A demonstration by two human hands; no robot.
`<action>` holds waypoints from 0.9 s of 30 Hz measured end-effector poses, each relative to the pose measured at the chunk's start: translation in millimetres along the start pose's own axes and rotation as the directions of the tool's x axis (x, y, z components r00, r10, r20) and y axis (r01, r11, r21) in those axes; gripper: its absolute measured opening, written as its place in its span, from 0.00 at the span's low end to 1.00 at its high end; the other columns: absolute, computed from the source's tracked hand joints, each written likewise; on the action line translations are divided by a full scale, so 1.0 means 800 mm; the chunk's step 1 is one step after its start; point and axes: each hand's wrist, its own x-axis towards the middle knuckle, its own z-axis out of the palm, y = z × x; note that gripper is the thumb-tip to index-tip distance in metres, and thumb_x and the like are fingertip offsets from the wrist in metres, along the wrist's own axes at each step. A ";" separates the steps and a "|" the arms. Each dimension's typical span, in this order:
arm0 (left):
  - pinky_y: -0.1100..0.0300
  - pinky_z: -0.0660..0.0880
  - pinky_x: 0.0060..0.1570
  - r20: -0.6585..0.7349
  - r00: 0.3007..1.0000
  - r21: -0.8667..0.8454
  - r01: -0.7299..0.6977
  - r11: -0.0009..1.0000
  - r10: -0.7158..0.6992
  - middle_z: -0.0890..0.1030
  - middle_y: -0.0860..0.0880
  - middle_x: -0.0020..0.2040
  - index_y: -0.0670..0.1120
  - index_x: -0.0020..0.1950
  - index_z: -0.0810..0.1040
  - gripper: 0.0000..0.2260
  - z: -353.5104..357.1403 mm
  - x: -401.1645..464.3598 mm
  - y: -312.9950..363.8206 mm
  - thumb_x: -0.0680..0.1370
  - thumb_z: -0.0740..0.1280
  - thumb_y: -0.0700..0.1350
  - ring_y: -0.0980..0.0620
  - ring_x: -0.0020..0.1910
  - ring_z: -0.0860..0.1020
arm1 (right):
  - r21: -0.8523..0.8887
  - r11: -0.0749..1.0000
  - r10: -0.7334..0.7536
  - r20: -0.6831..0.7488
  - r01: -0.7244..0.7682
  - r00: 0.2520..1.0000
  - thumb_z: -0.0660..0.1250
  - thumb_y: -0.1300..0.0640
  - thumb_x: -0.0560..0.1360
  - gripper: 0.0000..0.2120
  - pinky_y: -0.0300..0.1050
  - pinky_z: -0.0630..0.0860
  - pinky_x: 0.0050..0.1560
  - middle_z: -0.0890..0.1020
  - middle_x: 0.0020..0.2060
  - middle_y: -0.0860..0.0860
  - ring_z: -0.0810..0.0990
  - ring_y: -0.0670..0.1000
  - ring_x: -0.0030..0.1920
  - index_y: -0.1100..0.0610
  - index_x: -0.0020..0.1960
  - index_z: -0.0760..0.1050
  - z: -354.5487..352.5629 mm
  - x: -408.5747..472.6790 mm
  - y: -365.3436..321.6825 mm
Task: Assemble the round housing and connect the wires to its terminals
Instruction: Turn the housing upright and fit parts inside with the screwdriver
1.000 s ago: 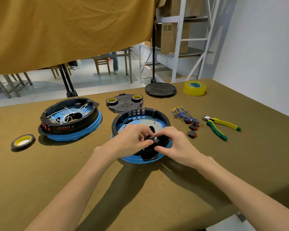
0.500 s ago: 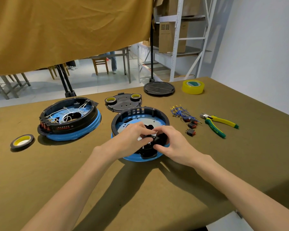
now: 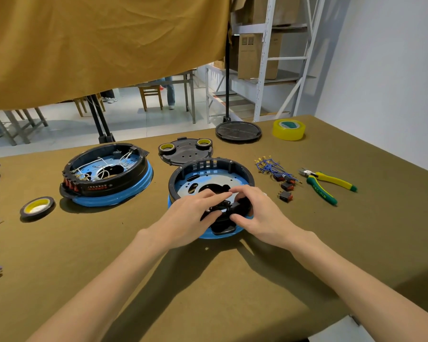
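- Head view: the round housing (image 3: 209, 174), a black ring on a blue base, sits in the middle of the table (image 3: 232, 280), straight ahead of the person.
- Left hand (image 3: 190, 215) lies over the housing's near rim, fingers curled, thumb and forefinger pinching a small black part (image 3: 223, 206) at that rim.
- Right hand (image 3: 256, 213) meets it from the other side, fingers bent round the same black part; forefingers of both hands nearly touch above it.
- Exactly what the black part is cannot be made out; the fingers hide most of it.
- Blue wires (image 3: 269, 166) with yellow terminals lie in a loose bundle to the right of the housing, apart from it.
- Small red-and-black switches (image 3: 286, 186) lie just beside the wires, toward the person.
- Green-and-yellow pliers (image 3: 324, 183) rest farther right.
- Second housing (image 3: 106, 176), already holding white wiring, stands to the left.
- Black cover plate (image 3: 185, 153) lies just behind the round housing, with two small tape rolls on it.
- Yellow tape roll (image 3: 289, 129) sits at the far right, beside a black stand base (image 3: 238, 130).
- Black-rimmed tape roll (image 3: 37, 208) lies near the left edge.
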 end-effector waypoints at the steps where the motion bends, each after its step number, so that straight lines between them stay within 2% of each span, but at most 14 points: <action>1: 0.58 0.80 0.48 -0.022 1.000 0.017 -0.009 1.000 0.009 0.76 0.58 0.61 0.63 0.80 0.61 0.24 0.002 0.000 0.000 0.85 0.60 0.53 0.58 0.50 0.79 | -0.004 1.000 0.002 0.000 -0.002 1.000 0.73 0.52 0.77 0.25 0.23 0.66 0.57 0.75 0.55 0.40 0.71 0.36 0.60 0.47 0.71 0.69 0.000 -0.001 -0.001; 4: 0.58 0.80 0.43 -0.075 0.996 0.067 -0.041 0.997 0.046 0.78 0.57 0.60 0.61 0.79 0.63 0.23 0.006 -0.001 -0.001 0.84 0.59 0.54 0.57 0.46 0.79 | -0.002 1.000 0.007 0.030 -0.007 1.000 0.73 0.52 0.77 0.26 0.27 0.67 0.58 0.76 0.56 0.41 0.71 0.37 0.61 0.48 0.72 0.68 -0.003 -0.001 -0.007; 6: 0.59 0.79 0.40 -0.096 0.993 0.087 -0.064 0.994 0.073 0.78 0.57 0.61 0.60 0.79 0.64 0.22 0.009 -0.002 -0.002 0.84 0.58 0.55 0.57 0.45 0.80 | 0.017 0.999 0.031 0.083 -0.032 0.996 0.72 0.51 0.77 0.27 0.35 0.67 0.63 0.77 0.57 0.41 0.71 0.37 0.62 0.47 0.73 0.67 -0.010 0.001 -0.011; 8: 0.62 0.78 0.38 -0.117 0.989 0.103 -0.081 0.991 0.093 0.79 0.57 0.60 0.59 0.78 0.66 0.21 0.012 -0.003 -0.002 0.84 0.58 0.55 0.58 0.44 0.80 | 0.068 0.995 0.072 0.073 -0.077 0.995 0.69 0.49 0.79 0.24 0.44 0.65 0.67 0.79 0.58 0.40 0.72 0.39 0.63 0.45 0.73 0.67 -0.018 0.006 -0.017; 10: 0.65 0.76 0.36 -0.156 0.982 0.113 -0.085 0.990 0.102 0.81 0.58 0.61 0.58 0.78 0.67 0.21 0.015 -0.001 -0.001 0.84 0.59 0.55 0.59 0.42 0.79 | 0.160 0.982 0.110 -0.063 -0.099 0.992 0.65 0.50 0.82 0.16 0.43 0.68 0.64 0.80 0.56 0.40 0.76 0.39 0.60 0.46 0.69 0.71 -0.020 0.018 -0.025; 12: 0.63 0.75 0.37 -0.186 0.977 0.131 -0.077 0.988 0.101 0.81 0.59 0.63 0.58 0.78 0.67 0.21 0.018 -0.001 -0.001 0.85 0.58 0.56 0.58 0.41 0.79 | 0.209 0.971 0.166 -0.219 -0.120 0.962 0.61 0.55 0.84 0.10 0.37 0.73 0.54 0.81 0.51 0.42 0.79 0.39 0.53 0.51 0.65 0.74 -0.015 0.038 -0.034; 14: 0.60 0.77 0.39 -0.211 0.973 0.145 -0.068 0.987 0.098 0.82 0.57 0.64 0.56 0.79 0.66 0.23 0.021 -0.005 0.000 0.84 0.58 0.57 0.57 0.41 0.80 | 0.211 0.961 0.233 -0.255 -0.181 0.938 0.58 0.58 0.85 0.10 0.43 0.77 0.52 0.82 0.48 0.47 0.80 0.45 0.49 0.54 0.62 0.76 -0.006 0.060 -0.041; 16: 0.58 0.78 0.40 -0.245 0.966 0.140 -0.048 0.989 0.082 0.85 0.53 0.58 0.52 0.78 0.68 0.24 0.022 -0.007 0.001 0.83 0.60 0.57 0.54 0.41 0.81 | 0.146 0.962 0.258 -0.216 -0.231 0.942 0.56 0.59 0.85 0.11 0.51 0.77 0.54 0.83 0.43 0.49 0.81 0.50 0.46 0.56 0.59 0.77 0.008 0.077 -0.044; 17: 0.60 0.77 0.40 -0.253 0.965 0.137 -0.033 0.990 0.068 0.86 0.52 0.54 0.50 0.77 0.70 0.24 0.021 -0.007 0.002 0.82 0.61 0.57 0.54 0.40 0.81 | 0.077 0.967 0.254 -0.200 -0.243 0.946 0.56 0.59 0.85 0.11 0.52 0.76 0.55 0.83 0.41 0.49 0.81 0.51 0.44 0.55 0.58 0.77 0.014 0.080 -0.043; 19: 0.64 0.70 0.40 -0.270 0.961 0.167 -0.017 0.986 0.062 0.87 0.52 0.48 0.47 0.75 0.74 0.24 0.021 -0.008 0.004 0.81 0.62 0.55 0.54 0.38 0.80 | -0.091 0.966 0.223 -0.180 -0.242 0.958 0.54 0.58 0.84 0.13 0.51 0.70 0.59 0.84 0.41 0.48 0.80 0.51 0.44 0.53 0.55 0.78 0.025 0.080 -0.038; 21: 0.63 0.70 0.38 -0.273 0.959 0.203 -0.021 0.979 0.077 0.86 0.51 0.45 0.45 0.74 0.75 0.24 0.022 -0.009 0.006 0.81 0.62 0.54 0.54 0.35 0.79 | -0.188 0.955 0.207 -0.140 -0.231 0.968 0.54 0.58 0.83 0.14 0.48 0.64 0.59 0.84 0.43 0.48 0.79 0.50 0.45 0.51 0.52 0.78 0.029 0.078 -0.033; 24: 0.57 0.76 0.38 -0.264 0.960 0.199 -0.040 0.979 0.093 0.86 0.49 0.46 0.43 0.75 0.74 0.24 0.021 -0.011 0.009 0.81 0.62 0.52 0.52 0.36 0.80 | -0.253 0.937 0.236 -0.051 -0.241 0.970 0.52 0.59 0.82 0.15 0.50 0.61 0.59 0.82 0.41 0.47 0.76 0.50 0.45 0.50 0.48 0.77 0.030 0.080 -0.031; 27: 0.59 0.76 0.40 -0.265 0.961 0.188 -0.029 0.982 0.079 0.87 0.49 0.49 0.43 0.75 0.74 0.24 0.020 -0.013 0.013 0.81 0.63 0.52 0.52 0.38 0.81 | -0.303 0.924 0.232 -0.037 -0.232 0.972 0.50 0.59 0.82 0.16 0.50 0.61 0.56 0.82 0.40 0.49 0.76 0.51 0.44 0.49 0.48 0.75 0.031 0.082 -0.032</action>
